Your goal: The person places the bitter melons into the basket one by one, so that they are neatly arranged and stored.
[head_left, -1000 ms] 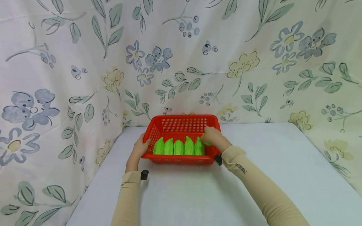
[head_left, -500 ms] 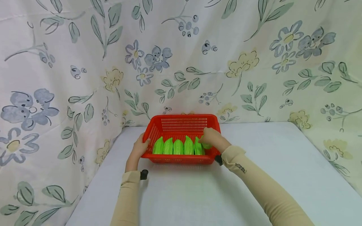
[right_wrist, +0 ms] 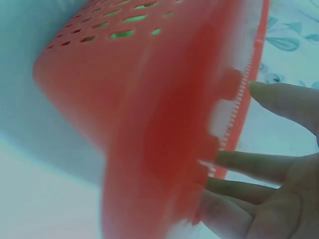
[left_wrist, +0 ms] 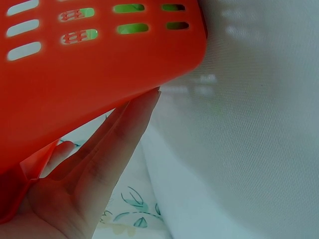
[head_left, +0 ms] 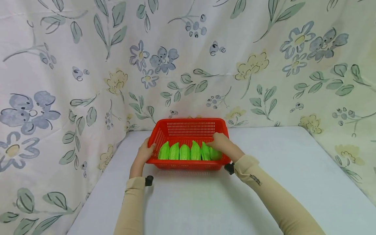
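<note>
A red perforated plastic basket (head_left: 188, 165) stands on the white table, tilted toward me in the head view. Several bright green, ridged vegetables (head_left: 195, 150), shaped like bitter melons with pointed tips, lie side by side inside it. My left hand (head_left: 144, 153) holds the basket's left rim, thumb over the edge; in the left wrist view its long fingers (left_wrist: 124, 129) lie against the outer wall. My right hand (head_left: 224, 144) is over the right rim with fingers extended, right above the rightmost green vegetable (head_left: 216, 154). In the right wrist view the spread fingers (right_wrist: 259, 167) overlap the basket rim.
The white tabletop (head_left: 282, 169) extends on both sides and in front of the basket. A floral curtain (head_left: 182, 65) hangs close behind the basket and down the left side.
My right hand has let go of the rightmost green vegetable, which now lies in the row, and has shifted slightly right toward the basket's rim. The left hand stays put.
</note>
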### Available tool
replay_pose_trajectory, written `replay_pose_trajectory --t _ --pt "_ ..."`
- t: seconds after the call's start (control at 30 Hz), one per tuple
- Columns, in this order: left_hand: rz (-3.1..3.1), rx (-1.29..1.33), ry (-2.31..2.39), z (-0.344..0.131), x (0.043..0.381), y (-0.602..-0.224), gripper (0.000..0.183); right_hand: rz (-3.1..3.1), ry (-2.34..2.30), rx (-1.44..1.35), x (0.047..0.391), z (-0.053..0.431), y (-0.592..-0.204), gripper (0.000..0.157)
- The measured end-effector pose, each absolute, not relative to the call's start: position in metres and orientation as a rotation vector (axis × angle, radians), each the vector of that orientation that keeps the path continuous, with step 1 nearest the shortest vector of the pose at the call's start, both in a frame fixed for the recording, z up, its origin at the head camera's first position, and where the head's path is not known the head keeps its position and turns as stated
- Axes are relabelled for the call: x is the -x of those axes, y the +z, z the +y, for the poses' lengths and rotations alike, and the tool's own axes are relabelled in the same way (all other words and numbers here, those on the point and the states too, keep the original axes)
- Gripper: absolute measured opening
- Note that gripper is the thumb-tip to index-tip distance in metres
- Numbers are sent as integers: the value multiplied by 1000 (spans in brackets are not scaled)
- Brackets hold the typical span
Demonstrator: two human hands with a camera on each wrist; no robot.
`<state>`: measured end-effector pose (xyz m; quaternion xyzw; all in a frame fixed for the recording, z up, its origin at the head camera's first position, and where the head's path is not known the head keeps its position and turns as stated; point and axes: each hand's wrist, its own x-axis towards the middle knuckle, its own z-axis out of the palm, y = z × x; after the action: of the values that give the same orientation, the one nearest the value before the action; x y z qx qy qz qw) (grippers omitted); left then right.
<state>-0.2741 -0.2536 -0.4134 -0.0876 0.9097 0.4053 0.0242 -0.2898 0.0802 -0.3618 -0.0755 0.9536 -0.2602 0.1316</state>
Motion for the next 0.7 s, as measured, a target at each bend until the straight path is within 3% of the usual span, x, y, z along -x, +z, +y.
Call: replay_pose_trajectory --t 0.23,0.53,0.7 --pt "2804 276 1246 -253 272 -411 57 2765 -905 230 273 88 -358 61" --pt "2865 277 1114 -256 275 -412 62 2841 -1087 325 255 97 -368 61" --pt "2933 302 907 -257 275 -409 70 2986 -1077 415 252 103 -375 68"
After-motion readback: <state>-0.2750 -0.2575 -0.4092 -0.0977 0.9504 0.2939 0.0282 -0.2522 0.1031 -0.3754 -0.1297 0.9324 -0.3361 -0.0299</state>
